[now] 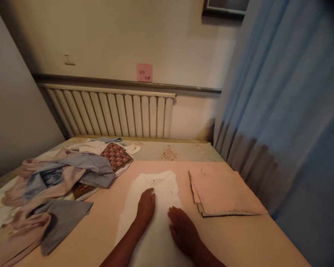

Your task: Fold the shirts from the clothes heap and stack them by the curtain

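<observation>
A white collared shirt (161, 196) lies front up on a peach cloth, its collar towards the wall and its lower part running out of view at the bottom. My left hand (146, 204) rests flat on the shirt just below the collar, fingers stretched out. On the shirt's right side lies my right hand (182, 226), palm down with the fingers slightly bent and nothing visible in them. To the right of the shirt is a stack of folded clothes (222, 191), pink on top with darker edges underneath.
A loose heap of clothes (69, 170) in grey, pink, white and red pattern covers the left side. The peach cloth (233, 237) spreads over the bed. A radiator (114, 115) stands behind it along the wall, and a blue curtain (275, 104) hangs at right.
</observation>
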A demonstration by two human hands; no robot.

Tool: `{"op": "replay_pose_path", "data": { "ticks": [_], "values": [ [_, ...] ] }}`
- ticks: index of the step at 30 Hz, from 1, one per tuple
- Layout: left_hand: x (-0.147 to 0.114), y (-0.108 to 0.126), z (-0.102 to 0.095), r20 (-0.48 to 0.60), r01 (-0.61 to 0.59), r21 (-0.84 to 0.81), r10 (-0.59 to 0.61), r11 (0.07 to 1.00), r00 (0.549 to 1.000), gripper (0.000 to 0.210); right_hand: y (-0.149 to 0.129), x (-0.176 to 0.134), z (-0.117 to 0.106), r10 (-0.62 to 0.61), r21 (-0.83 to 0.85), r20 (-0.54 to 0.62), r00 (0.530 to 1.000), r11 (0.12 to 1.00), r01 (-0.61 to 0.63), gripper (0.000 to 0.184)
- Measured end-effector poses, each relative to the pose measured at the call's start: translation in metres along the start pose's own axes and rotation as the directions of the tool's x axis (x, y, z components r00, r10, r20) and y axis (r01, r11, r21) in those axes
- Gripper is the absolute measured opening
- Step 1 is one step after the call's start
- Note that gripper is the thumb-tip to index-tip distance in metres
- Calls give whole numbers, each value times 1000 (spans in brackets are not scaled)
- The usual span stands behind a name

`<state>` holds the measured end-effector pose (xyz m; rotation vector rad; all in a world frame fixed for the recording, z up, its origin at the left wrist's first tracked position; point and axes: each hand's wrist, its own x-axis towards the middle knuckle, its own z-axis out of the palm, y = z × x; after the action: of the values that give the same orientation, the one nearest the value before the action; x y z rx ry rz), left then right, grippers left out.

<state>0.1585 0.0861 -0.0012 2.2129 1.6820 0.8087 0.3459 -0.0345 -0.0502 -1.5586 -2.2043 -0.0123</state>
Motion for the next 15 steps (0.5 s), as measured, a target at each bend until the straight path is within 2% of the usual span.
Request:
{"op": "replay_pose_path", "data": {
  "ticks": [5, 8, 12, 15],
  "values": [
    [71, 26, 25, 115, -7, -15, 8, 1000, 993, 32, 0, 0, 4, 19, 18, -76, 997, 1000, -18, 50],
    [106, 35, 42, 200, 34, 1, -34, 999, 979, 28, 2, 2, 4, 4, 27, -52, 999, 1000, -2, 50],
    [140, 41, 60, 328, 85, 8, -83, 996, 941, 29, 5, 5, 3, -22, 29, -34, 999, 999, 23, 51],
    [153, 44, 65, 402, 109, -22, -91, 994, 911, 34, 6, 5, 3, -34, 21, -39, 999, 999, 34, 51]
  ]
}}
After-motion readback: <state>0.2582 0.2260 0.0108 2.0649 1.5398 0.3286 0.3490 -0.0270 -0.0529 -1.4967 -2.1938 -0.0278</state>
